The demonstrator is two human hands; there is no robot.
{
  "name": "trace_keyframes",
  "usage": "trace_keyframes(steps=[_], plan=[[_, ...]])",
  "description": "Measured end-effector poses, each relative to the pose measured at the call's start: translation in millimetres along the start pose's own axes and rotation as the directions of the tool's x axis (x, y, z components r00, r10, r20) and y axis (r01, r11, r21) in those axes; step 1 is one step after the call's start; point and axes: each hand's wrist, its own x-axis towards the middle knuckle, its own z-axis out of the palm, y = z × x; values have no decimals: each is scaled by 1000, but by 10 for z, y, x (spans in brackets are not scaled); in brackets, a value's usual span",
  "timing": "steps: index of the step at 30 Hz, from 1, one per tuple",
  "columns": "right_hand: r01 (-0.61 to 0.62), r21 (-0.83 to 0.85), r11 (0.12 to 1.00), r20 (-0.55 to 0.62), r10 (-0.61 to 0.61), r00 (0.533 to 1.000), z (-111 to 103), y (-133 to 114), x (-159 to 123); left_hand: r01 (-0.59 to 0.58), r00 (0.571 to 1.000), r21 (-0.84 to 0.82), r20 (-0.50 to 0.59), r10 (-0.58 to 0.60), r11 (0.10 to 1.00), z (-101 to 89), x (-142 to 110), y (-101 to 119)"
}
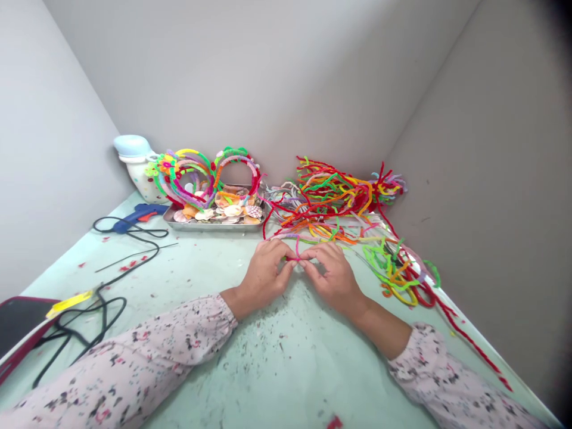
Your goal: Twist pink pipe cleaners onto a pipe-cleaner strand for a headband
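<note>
Between my two hands runs a pink pipe cleaner [297, 245], with a darker red-pink stretch between the fingertips and one end standing up. My left hand [267, 269] pinches it from the left, thumb against forefinger. From the other side my right hand [333, 275] pinches it too, the fingertips of both hands almost meeting. A small green bit shows by the left fingertips. Both hands are just above the pale green tabletop [286, 369], and part of the pipe cleaner is hidden behind the fingers.
Behind lie a heap of coloured pipe cleaners [339, 190] and a metal tray [214, 226] of seashells with decorated hoops [236, 170]. At left are a blue glue gun [134, 217], its black cord [105, 304], a white container [140, 170] and a yellow cutter [69, 304].
</note>
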Motion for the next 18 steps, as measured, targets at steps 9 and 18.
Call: trace_keyframes(steps=[9,18], plan=[[3,5,1000,-2,-3,1000,-2,-7,14,13,1000,-20,-7,-13,1000,-8,-15,15],[5,3,1000,-8,-5,1000,-1,-9,9,23,1000,-26,-10,-23,999,-10,-22,22]])
